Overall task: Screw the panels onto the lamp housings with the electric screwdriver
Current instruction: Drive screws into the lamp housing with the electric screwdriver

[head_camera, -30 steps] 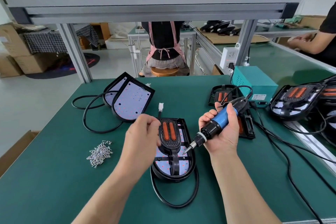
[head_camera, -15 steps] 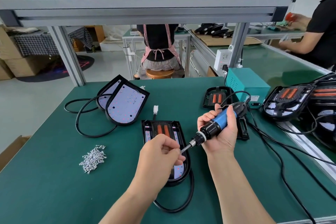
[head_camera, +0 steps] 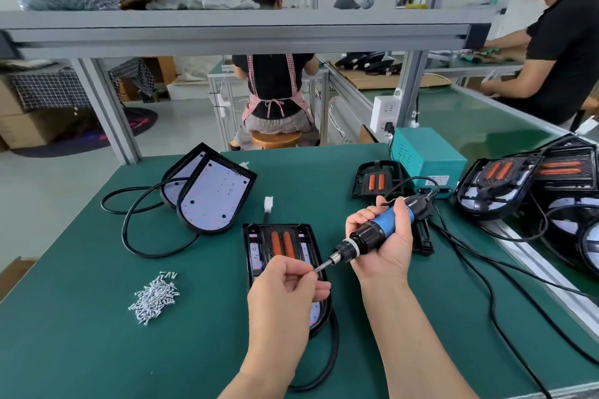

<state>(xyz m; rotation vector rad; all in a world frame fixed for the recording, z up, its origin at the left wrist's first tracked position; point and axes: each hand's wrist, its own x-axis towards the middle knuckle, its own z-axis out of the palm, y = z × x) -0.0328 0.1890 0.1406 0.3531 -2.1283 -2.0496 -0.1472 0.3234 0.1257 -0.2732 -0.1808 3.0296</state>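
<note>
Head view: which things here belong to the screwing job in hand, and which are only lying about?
In use: electric screwdriver in the right hand; left hand pinching at its bit tip; lamp housing under both hands; screw pile.
Lying about: two open housings with white boards, left; black panel beside the teal box; stacked lamps, right.

A matt green mat [head_camera: 81, 350] covers the bench, smooth and without shine. At lower left the screws [head_camera: 155, 298] are bright, shiny metal. The screwdriver [head_camera: 372, 236], right of centre, has a smooth blue plastic grip, a black collar and a bare metal bit. The lamp housing [head_camera: 278, 230] is black plastic with a slight sheen. The panels [head_camera: 215, 197], left of centre, look white and smooth. The cable [head_camera: 335, 337] looks like black rubber. The box [head_camera: 424, 152] is teal painted metal, the frame [head_camera: 227, 39] dull grey metal, the stool [head_camera: 275, 139] glossy wood, and the cartons [head_camera: 19, 129] at far left are brown cardboard.
</note>
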